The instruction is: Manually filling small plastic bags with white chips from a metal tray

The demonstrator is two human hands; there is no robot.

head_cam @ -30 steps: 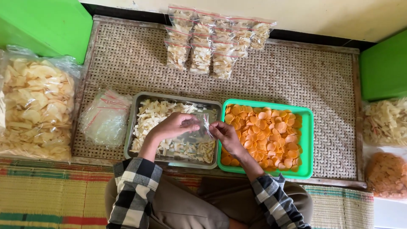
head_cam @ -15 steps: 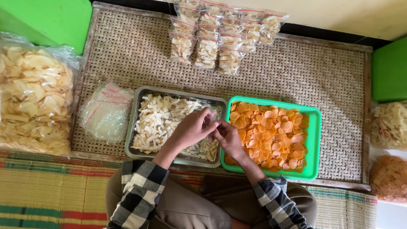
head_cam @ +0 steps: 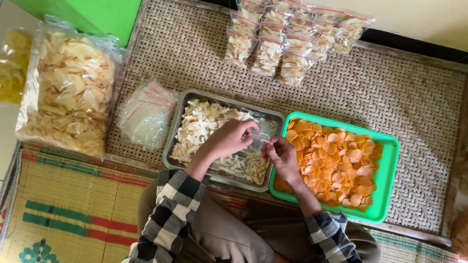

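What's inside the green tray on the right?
The green tray holds round orange chips, piled across its floor. The right hand covers its near-left corner, so what lies there can't be seen.

From my remote feed: a clear, glossy plastic bag [head_cam: 263, 134] crinkles between the left hand [head_cam: 233, 139] and right hand [head_cam: 281, 155], above a dull brushed metal tray [head_cam: 176, 127] of pale, matt, rough-edged chips [head_cam: 204, 124]. Beside it, a smooth bright-green plastic tray [head_cam: 385, 180] holds matt orange discs [head_cam: 336, 160]. Both sit on a coarse woven rattan mat [head_cam: 414, 112], its weave dry and unpolished. Shiny transparent film wraps the sealed packets [head_cam: 287, 39], the large sack of crackers [head_cam: 68, 92] and a stack of empty bags [head_cam: 145, 114]. I see soft checked cloth sleeves [head_cam: 168, 219] and a rough, striped woven floor mat [head_cam: 68, 209]
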